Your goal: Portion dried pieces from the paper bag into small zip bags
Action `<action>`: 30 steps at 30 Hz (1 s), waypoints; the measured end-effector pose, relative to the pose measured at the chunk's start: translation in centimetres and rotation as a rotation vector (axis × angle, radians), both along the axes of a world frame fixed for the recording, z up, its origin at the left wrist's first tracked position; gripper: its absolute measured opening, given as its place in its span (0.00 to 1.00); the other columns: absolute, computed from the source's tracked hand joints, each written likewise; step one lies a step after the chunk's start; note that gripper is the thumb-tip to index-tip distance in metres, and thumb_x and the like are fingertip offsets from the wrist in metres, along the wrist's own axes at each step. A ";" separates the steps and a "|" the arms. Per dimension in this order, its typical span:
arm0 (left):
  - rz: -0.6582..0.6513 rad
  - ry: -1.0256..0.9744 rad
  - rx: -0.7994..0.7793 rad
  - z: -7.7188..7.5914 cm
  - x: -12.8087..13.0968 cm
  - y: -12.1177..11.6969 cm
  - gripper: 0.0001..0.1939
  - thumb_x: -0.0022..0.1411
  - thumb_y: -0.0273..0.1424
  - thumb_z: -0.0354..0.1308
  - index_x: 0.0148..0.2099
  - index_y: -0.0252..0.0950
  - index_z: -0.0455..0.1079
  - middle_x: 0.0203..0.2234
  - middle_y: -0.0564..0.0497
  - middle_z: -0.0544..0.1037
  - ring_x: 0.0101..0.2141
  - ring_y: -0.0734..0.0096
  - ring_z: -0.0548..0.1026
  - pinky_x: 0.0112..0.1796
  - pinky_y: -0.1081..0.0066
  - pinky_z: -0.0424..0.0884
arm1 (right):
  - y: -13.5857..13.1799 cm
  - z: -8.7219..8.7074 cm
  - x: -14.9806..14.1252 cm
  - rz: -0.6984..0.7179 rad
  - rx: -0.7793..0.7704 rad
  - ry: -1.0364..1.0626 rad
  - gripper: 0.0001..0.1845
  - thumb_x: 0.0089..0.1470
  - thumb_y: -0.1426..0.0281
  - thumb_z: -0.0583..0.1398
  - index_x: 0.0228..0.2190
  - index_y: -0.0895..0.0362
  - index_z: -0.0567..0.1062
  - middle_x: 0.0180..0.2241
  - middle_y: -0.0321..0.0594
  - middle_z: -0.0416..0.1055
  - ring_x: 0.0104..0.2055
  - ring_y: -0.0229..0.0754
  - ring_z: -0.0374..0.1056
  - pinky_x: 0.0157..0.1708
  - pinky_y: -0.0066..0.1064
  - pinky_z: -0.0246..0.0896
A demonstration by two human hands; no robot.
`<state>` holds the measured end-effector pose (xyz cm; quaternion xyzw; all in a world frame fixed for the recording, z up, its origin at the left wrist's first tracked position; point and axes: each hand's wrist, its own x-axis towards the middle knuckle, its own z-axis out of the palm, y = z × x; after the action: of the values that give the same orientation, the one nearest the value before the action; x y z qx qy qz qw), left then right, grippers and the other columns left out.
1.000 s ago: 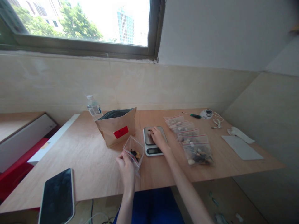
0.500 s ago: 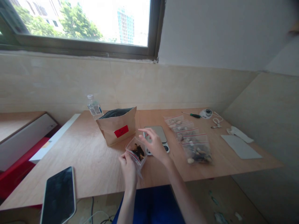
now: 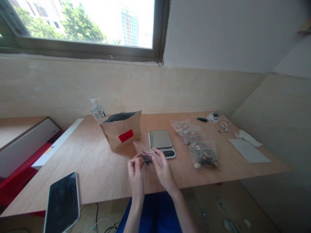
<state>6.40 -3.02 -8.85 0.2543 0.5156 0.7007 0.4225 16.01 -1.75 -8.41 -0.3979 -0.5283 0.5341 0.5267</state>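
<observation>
The small bag [image 3: 139,146], dark pieces [image 3: 146,159] inside, is between your hands; your left fingers [image 3: 137,163] pinch one side and your right fingers [image 3: 157,165] grasp the other. From it, the scale [image 3: 160,139] is just beside at one o'clock. At eleven, the pouch [image 3: 110,133] stands with its mouth open. Filled bags [image 3: 205,154] overlap between two and three. The surface's [image 3: 104,178] near edge runs at six; the tablet [image 3: 62,202] is at eight.

right hand [image 3: 165,172] has left the scale [image 3: 160,139] and now holds the small bag [image 3: 144,150].
</observation>
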 end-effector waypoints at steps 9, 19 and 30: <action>-0.179 0.278 0.092 -2.4 -3.1 2.1 0.16 0.58 0.41 0.56 0.44 0.37 0.68 0.41 0.47 0.75 0.44 0.65 0.72 0.46 0.65 0.67 | 2.3 -2.2 4.1 -0.077 -0.023 -0.034 0.20 0.51 0.54 0.60 0.35 0.58 0.77 0.36 0.46 0.78 0.41 0.48 0.74 0.46 0.40 0.67; -0.165 0.228 0.049 -3.9 -3.2 3.1 0.15 0.56 0.43 0.57 0.35 0.35 0.69 0.26 0.53 0.74 0.28 0.72 0.71 0.30 0.75 0.66 | 2.7 -5.4 4.7 -0.375 -0.042 -0.106 0.21 0.50 0.52 0.59 0.32 0.59 0.76 0.29 0.44 0.78 0.34 0.46 0.74 0.36 0.35 0.68; -0.180 0.184 -0.015 -3.6 -3.3 3.0 0.14 0.52 0.41 0.60 0.34 0.34 0.70 0.25 0.53 0.74 0.26 0.73 0.70 0.28 0.75 0.65 | 2.2 -5.5 4.9 -0.433 -0.002 -0.188 0.25 0.58 0.50 0.49 0.33 0.56 0.72 0.27 0.42 0.77 0.29 0.45 0.72 0.33 0.34 0.65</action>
<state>3.14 -0.04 -12.49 0.3595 0.5323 0.6300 0.4364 20.93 0.40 -13.89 -0.5504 -0.4767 0.3697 0.5772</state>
